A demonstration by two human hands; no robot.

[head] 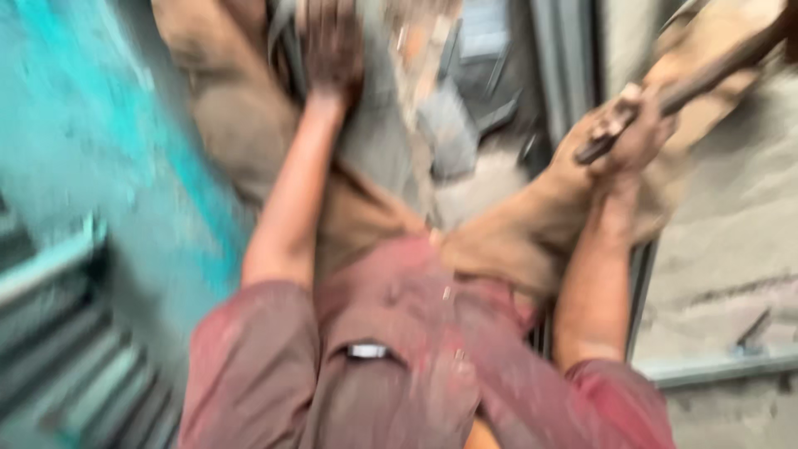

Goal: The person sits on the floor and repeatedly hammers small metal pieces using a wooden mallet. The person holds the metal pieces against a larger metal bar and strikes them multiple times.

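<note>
Whole view is motion-blurred; entries run largest to smallest.

1. Teal surface [75, 125], one, filling the left side; kind cannot be told.
2. Grey, sandy floor [731, 233], one stretch, on the right.
3. Maroon shirt [399, 366], one, short-sleeved and dusty, across the bottom of the view.
4. Brown trousers [515, 233], one pair, the legs running up and away from the shirt and the right knee raised toward the right hand.
5. Grey metal slats [66, 366], several at lower left; the exact count is lost in blur.
6. Pale metal frame strip [715, 366], one, lying on the floor at lower right.
7. Dark metal rod [706, 79], one, slanting from the upper right corner down to the right hand, above the right knee.
8. Right hand [636, 137], one, fist wrapped tight round the rod's lower end.
9. Left hand [332, 46], one, grimy, arm stretched forward to the top centre beside the left leg. Whether its fingers are spread or closed cannot be told, nor what it touches.
10. Small shiny clip-like object [366, 351], one, on the shirt front.

Step in hand, as judged: the rod is gripped and held at a slant, one-handed. Any further move of it would call for a firm fist and clearance from the knee.
</note>
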